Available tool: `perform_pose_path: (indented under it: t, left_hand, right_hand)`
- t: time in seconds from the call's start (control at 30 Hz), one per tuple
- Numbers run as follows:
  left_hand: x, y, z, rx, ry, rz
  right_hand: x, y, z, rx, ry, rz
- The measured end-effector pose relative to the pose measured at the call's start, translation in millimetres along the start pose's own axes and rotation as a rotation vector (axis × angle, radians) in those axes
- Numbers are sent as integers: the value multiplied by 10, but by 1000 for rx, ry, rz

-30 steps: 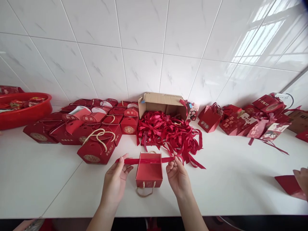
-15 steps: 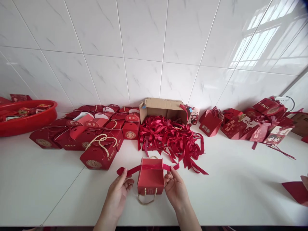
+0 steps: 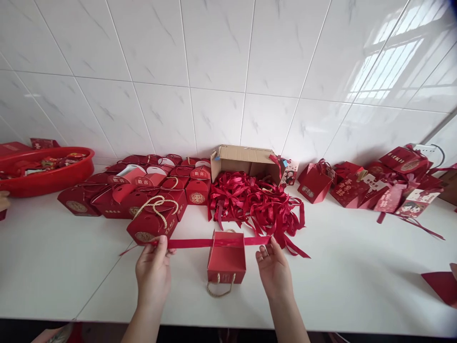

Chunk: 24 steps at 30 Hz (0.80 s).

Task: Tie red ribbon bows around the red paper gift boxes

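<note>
Head view: ribbon (image 3: 191, 243) stretched across box (image 3: 225, 261)

Left hand (image 3: 154, 269) and right hand (image 3: 275, 274) each pinch the ribbon, one either side. Box sits open-topped on table (image 3: 189, 300), between them. Judgement: uneven pulling could slide the ribbon off-centre, or drag the box, which looks light.

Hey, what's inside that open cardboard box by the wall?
Red ribbons heap at the open front of the cardboard box and spill onto the table. Bare cardboard shows above; the heap hides whatever lies lower inside.
</note>
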<state>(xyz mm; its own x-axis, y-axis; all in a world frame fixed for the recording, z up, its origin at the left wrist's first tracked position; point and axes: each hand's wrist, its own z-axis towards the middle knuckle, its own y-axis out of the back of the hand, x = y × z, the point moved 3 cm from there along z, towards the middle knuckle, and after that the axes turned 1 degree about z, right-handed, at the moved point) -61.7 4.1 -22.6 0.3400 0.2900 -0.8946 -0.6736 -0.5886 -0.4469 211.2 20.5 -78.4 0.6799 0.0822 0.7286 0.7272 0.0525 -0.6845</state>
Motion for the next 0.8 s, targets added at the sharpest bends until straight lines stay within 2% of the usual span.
perform_pose_path:
  t: [0.17, 0.27, 0.37, 0.43, 0.5, 0.6, 0.67, 0.8]
  left_hand:
    - [-196, -10, 86, -1, -168, 77]
    - [-324, -56, 110, -20, -296, 106]
    - [-476, -153, 120, -23, -403, 210]
    - [-598, -254, 116, -6, -469, 278]
    - [-720, -379, 104, 41, -526, 287]
    - [-852, -600, 78, 199, -563, 331]
    - [-892, -745, 53, 312, -566, 400]
    - [-930, -991, -37, 473, -591, 452]
  right_hand:
    - [249, -40, -15, -80, 98, -10]
    - [441, -146, -2, -131, 234, -88]
    - [629, -264, 34, -239, 379, -153]
    - [734, -347, 73, -279, 424, -155]
    - [832, -444, 124, -250, 441, -141]
    - [980, -622, 206, -108, 472, -173]
    - [1061, -741, 257, -13, 489, -249]
    - [1147, -921, 331, 84, 520, -406]
